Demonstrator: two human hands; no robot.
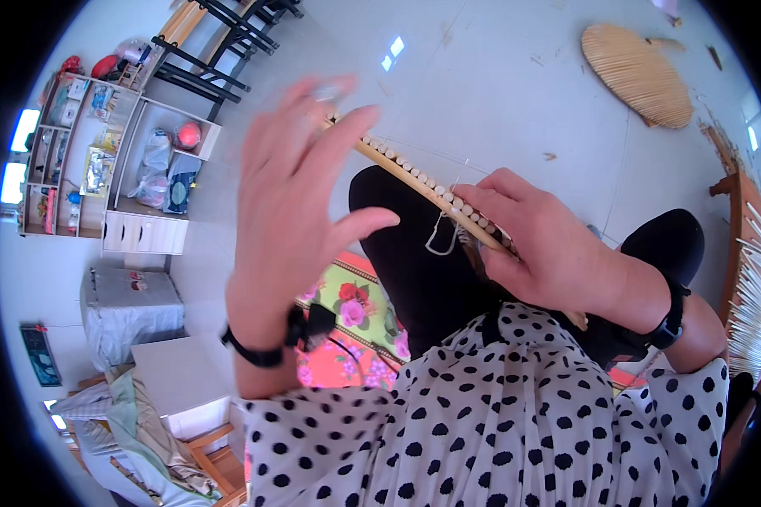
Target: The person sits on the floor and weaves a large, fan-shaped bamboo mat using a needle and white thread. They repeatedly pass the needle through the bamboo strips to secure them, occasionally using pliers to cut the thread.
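A long piece of pale bamboo with a row of round stick ends along it (410, 172) lies diagonally over my black-trousered legs. My right hand (537, 241) grips its lower right end, the thumb and fingers around it. My left hand (292, 190) is blurred, fingers spread and thumb out, over the upper left end; whether the fingertips touch it is unclear. A pale cord loop (440, 241) dangles below the piece, near my right hand.
At left stand shelves with bags (123, 165), a covered box (131, 313) and cloth-draped furniture (127, 431). Black-legged furniture (207, 59) is at top. A fan-shaped straw piece (634, 72) lies on the floor; a wooden frame with pale sticks (748, 304) is at right. Floral fabric (355, 308) lies beneath me.
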